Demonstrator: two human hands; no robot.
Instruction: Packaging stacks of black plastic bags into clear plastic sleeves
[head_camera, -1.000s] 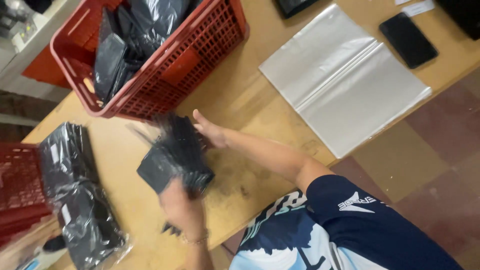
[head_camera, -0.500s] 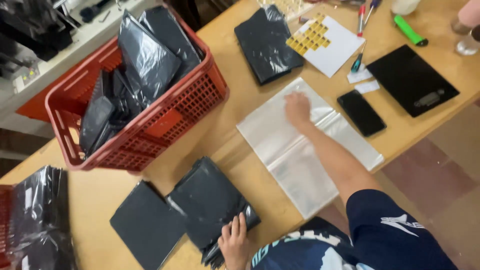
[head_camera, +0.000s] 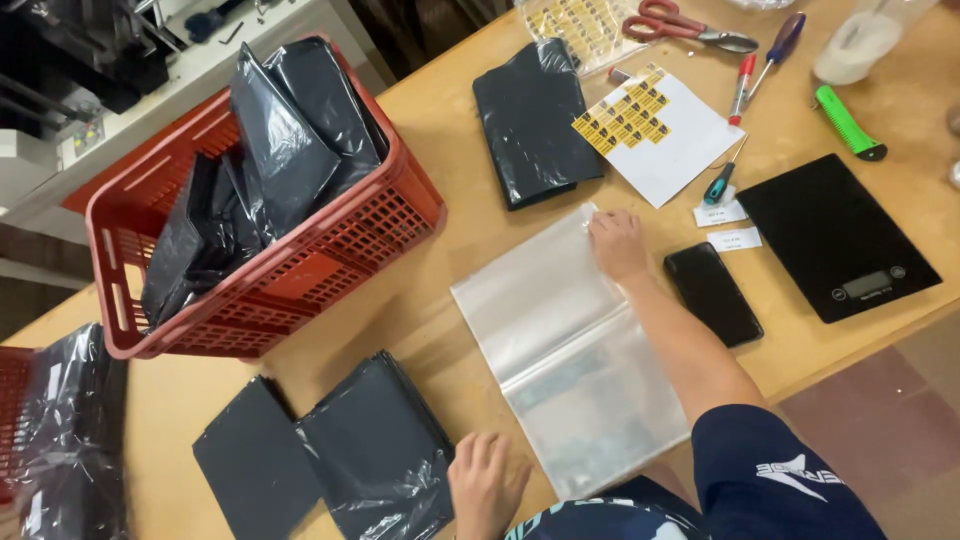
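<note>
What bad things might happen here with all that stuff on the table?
The right hand presses a corner of the clear plastic bags, whose near end hangs past the table edge, so they might slide off. The black phone lies right beside that arm and might get knocked. The left hand rests by slippery black bags that may spill.
</note>
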